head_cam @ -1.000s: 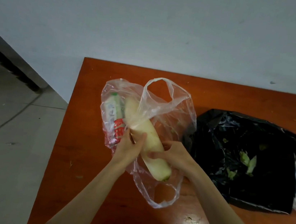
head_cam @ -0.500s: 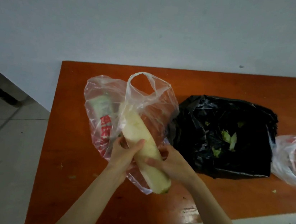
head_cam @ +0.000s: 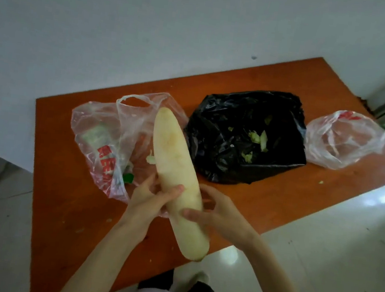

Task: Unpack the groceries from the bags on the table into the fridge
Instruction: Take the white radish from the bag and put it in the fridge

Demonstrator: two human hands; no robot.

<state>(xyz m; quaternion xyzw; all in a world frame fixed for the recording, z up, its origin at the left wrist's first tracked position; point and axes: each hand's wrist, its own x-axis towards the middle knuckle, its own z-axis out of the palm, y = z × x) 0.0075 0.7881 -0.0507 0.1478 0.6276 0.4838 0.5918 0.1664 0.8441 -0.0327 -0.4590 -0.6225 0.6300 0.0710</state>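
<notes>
A long white radish is held above the orange table, fully out of the clear plastic bag. My left hand grips its lower half from the left, thumb across the front. On the right side my right hand holds the same stretch, fingers curled round it. The clear bag lies slack on the table behind, with red print and a green-white packet still inside.
A black bag with scraps of green leaf lies open at the table's middle. Another clear bag sits at the right end. Pale tiled floor surrounds the table; a wall stands behind it and a door frame at far right.
The radish has come fully out of the clear bag and toward me, both hands still on it. The bag has dropped flat. My view has swung left, showing the table's right end.
</notes>
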